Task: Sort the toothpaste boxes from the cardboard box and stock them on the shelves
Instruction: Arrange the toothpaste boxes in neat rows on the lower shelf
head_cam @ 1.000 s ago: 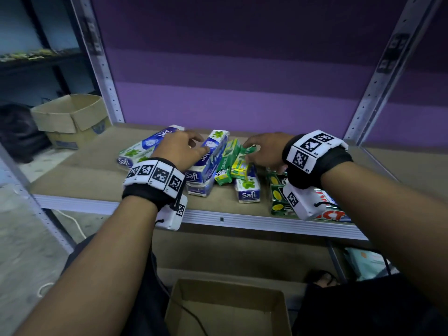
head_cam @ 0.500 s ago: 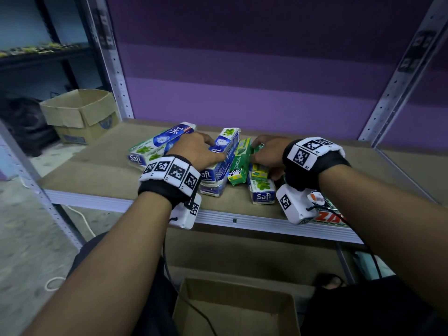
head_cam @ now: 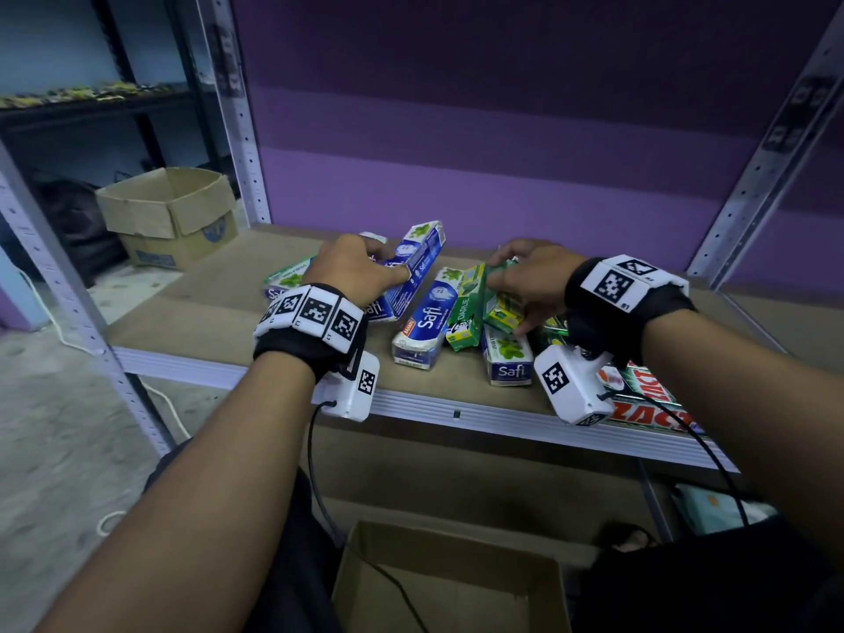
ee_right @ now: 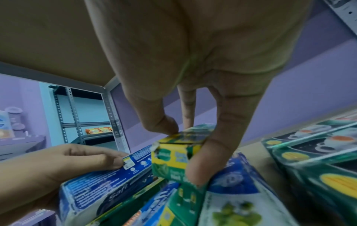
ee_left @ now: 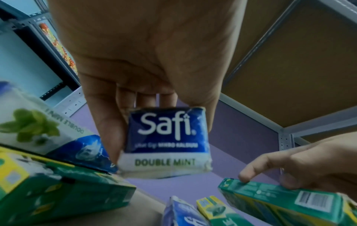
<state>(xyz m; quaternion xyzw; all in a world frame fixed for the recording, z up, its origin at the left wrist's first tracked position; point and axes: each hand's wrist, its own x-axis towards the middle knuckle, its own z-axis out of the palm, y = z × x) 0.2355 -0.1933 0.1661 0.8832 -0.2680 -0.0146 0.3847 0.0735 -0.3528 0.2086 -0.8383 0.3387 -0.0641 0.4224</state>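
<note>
The left hand [head_cam: 354, 271] grips a blue Safi box [head_cam: 411, 271], fingers [ee_left: 108, 122] and thumb curled round its end, raised off the shelf [head_cam: 205, 303]. The right hand [head_cam: 530, 276] pinches a green and yellow box [ee_right: 173, 156] on the pile of toothpaste boxes [head_cam: 461, 322] near the shelf's front edge. An open cardboard box [head_cam: 456, 587] sits below; what it holds cannot be told. A second carton [head_cam: 169, 217] stands open at far left, its contents hidden.

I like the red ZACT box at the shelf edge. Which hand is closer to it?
Right. The right hand holds a green box just behind the ZACT box; the left hand grips a Safi box farther left.
</note>
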